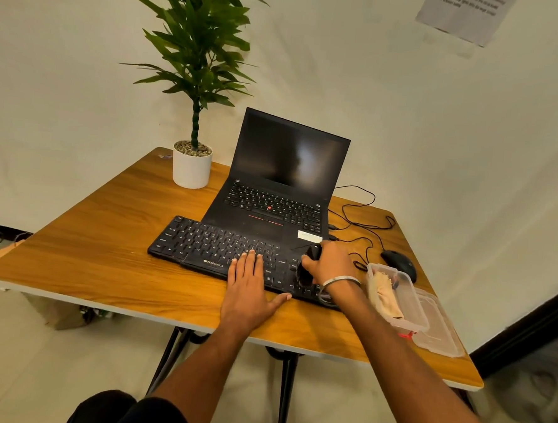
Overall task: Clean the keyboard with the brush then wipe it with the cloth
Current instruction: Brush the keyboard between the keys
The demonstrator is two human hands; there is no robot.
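A black Zebronics keyboard lies on the wooden table, directly in front of an open black laptop and touching or just beside its front edge.

Left hand: lies flat, palm down, across the near edge of the keyboard at its middle. The fingers are straight and rest on the keys; the thumb spreads out to the right over the table edge of the keyboard. Its grip is released; it holds nothing.

Right hand: over the right end of the keyboard, fingers curled. Its grip is clenched around a dark brush, which hangs below and to the left of the palm with its lower end on or just above the right-hand keys. The bristle detail is too dark to make out. A metal bangle sits on that wrist.

A beige cloth lies inside a clear plastic box at the right of the table, just beside the right forearm and apart from both hands. The box's clear lid lies flat beside it, nearer the table's right edge.

A black wired mouse sits behind the box, its cable looping toward the laptop. A potted plant in a white pot stands at the far left of the table. A printed paper sheet hangs on the wall, upper right.
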